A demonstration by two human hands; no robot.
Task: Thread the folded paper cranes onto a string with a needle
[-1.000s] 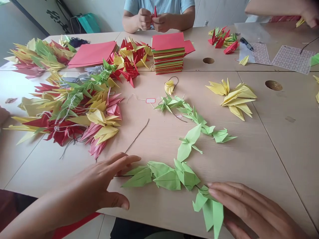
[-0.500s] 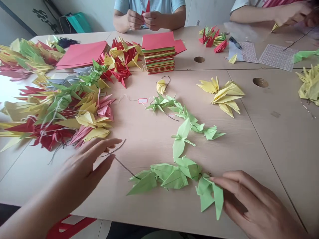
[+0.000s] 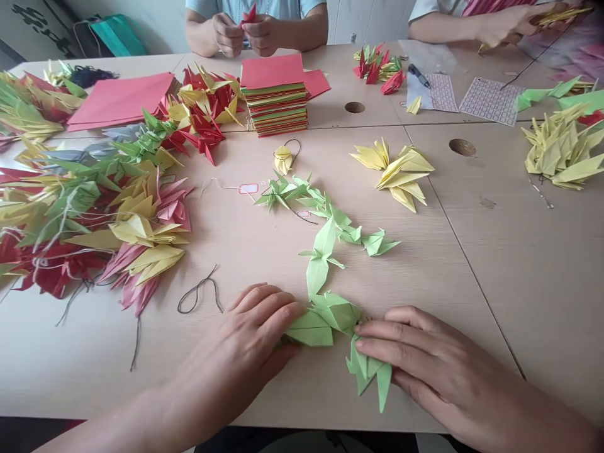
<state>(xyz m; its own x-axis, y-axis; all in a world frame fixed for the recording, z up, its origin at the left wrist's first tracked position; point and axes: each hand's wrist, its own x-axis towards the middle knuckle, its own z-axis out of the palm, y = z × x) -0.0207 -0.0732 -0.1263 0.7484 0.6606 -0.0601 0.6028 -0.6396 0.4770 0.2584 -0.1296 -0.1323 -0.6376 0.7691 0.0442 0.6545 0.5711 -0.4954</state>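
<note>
Several green folded paper cranes (image 3: 333, 313) lie in a row near the front edge, strung end to end. My left hand (image 3: 264, 324) is closed over the left end of this row and hides part of it. My right hand (image 3: 410, 352) has its fingertips on the right-end crane (image 3: 370, 368), whose points hang toward me. A looped dark thread (image 3: 198, 292) lies left of my left hand. Beyond the row, one green crane (image 3: 321, 255) and a curved green strand (image 3: 330, 211) rest on the table.
A large heap of coloured cranes (image 3: 136, 207) covers the left side. Behind stand a stack of paper squares (image 3: 276, 104) and red sheets (image 3: 123, 100). Yellow cranes (image 3: 399, 173) lie at centre right. Two people sit opposite, their hands (image 3: 245, 34) folding or holding paper.
My left hand has let go of the dark thread and moved right onto the green row. The view has shifted right, and the person at far right has lifted a yellow piece.
</note>
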